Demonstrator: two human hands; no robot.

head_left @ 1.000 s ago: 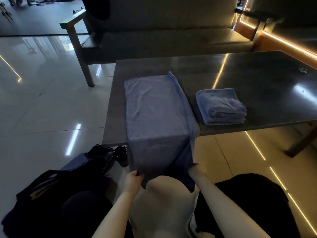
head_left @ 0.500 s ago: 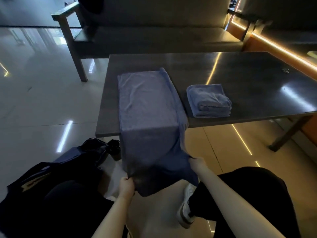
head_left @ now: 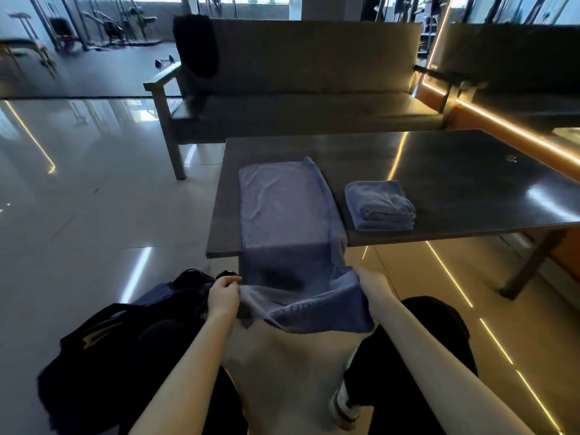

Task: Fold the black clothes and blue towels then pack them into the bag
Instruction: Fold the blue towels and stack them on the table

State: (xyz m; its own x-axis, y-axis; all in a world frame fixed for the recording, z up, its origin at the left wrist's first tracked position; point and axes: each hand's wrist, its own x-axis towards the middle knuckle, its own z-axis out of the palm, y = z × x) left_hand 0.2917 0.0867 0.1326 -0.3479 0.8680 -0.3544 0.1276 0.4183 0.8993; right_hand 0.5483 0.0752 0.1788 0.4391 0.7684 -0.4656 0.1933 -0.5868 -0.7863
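Note:
A long blue towel (head_left: 282,208) lies lengthwise on the dark table (head_left: 455,171) and hangs over its near edge. My left hand (head_left: 223,296) grips the towel's near left corner and my right hand (head_left: 375,285) grips the near right corner, with the hanging end lifted and turned up between them. A second blue towel (head_left: 379,205) sits folded on the table to the right. A dark blue bag (head_left: 131,328) lies on the floor at lower left, beside my left knee. A black garment (head_left: 197,45) hangs over the left end of the bench backrest.
A long cushioned bench (head_left: 307,102) stands behind the table. A small dark bottle-like object (head_left: 229,274) sits on the floor under the table's near left corner. My knees in black trousers frame the bottom of the view. The glossy tiled floor extends to the left.
Both hands have raised the towel's hanging end from below knee level up towards the table edge, so the end now curls upward. The view has tilted up.

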